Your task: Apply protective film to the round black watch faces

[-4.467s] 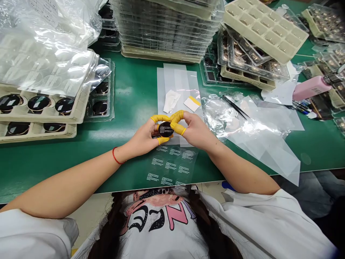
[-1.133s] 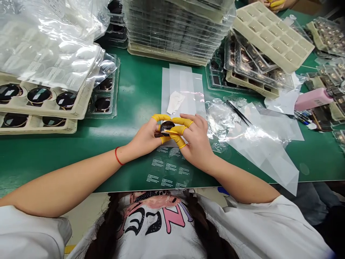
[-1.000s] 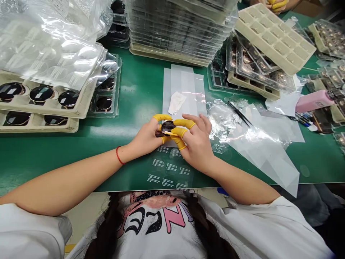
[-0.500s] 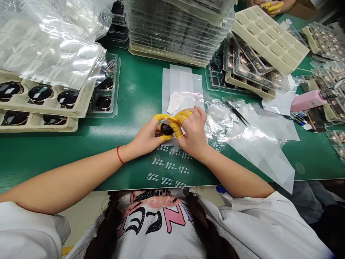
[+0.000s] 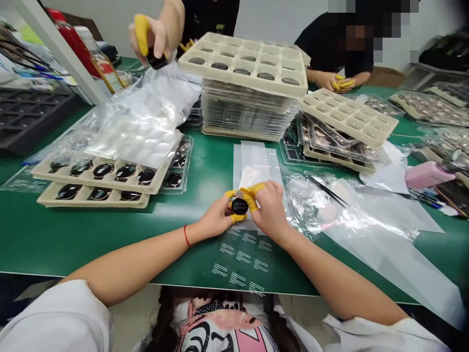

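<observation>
While the left hand (image 5: 219,216) pinches a black disc (image 5: 240,207), the right hand (image 5: 271,209) bunches fingers at its rim. Right grip: cannot tell.

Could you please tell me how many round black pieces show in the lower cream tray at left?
3: in the lower cream tray, a left piece, a middle piece and a right piece along its front. More may be hidden under the upper cream tray.

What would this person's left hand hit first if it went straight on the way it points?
Probably the right hand, its yellow-covered fingers beside the black watch face the left hand holds; depth is unclear.
</observation>
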Demonstrator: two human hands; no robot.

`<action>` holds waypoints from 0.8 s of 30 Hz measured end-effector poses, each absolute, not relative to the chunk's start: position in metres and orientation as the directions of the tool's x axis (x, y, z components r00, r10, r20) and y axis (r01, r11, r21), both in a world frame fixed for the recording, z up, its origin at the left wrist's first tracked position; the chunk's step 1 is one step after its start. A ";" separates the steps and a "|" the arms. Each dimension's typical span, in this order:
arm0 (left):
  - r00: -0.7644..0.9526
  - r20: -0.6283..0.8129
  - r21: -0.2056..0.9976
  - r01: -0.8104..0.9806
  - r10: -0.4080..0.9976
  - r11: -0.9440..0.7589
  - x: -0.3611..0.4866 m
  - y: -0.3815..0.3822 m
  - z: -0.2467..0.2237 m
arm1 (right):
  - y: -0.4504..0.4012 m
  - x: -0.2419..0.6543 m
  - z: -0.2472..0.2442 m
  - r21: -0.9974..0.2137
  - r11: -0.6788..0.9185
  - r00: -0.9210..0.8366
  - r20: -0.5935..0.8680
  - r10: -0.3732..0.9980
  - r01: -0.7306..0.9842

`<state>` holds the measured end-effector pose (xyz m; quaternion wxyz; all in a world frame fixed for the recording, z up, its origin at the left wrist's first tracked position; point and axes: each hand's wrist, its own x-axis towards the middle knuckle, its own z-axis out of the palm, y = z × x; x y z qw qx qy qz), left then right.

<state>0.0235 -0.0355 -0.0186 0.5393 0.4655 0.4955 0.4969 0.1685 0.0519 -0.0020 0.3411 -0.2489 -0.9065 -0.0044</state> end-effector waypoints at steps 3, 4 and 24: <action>0.022 -0.065 0.995 -0.076 0.998 0.066 0.023 -0.035 -0.018 | 0.056 0.169 -0.002 -0.165 0.881 -0.634 0.636 0.439 0.444; 0.024 -0.073 0.994 -0.081 0.997 0.075 0.023 -0.034 -0.018 | 0.056 0.171 0.000 -0.177 0.889 -0.639 0.637 0.431 0.423; -0.001 -0.188 0.943 -0.281 0.982 0.180 0.025 -0.033 -0.022 | 0.063 0.227 0.000 -0.195 0.950 -0.807 0.504 0.309 0.243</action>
